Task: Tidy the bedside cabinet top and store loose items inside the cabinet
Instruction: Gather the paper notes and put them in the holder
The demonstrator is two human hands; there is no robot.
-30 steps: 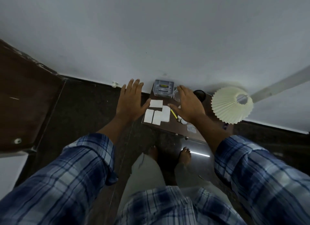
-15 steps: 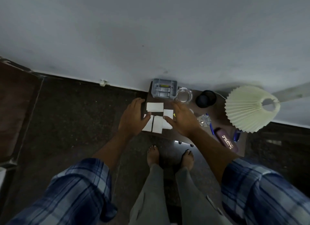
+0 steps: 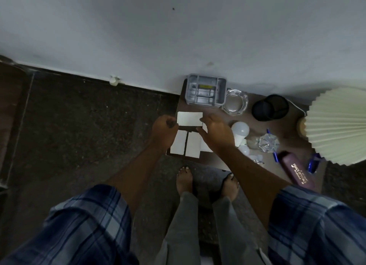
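White cards (image 3: 189,118) on the cabinet worktop (image 3: 217,158): left hand (image 3: 163,131) and right hand (image 3: 214,133) pinch the top one's ends. A careless sweep could knock the bulb (image 3: 240,130) rolling off.

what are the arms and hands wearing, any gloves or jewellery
Both arms wear blue plaid sleeves pushed up above the elbow, left sleeve and right sleeve. The forearms are bare. The left hand and right hand show no gloves, rings or watch.
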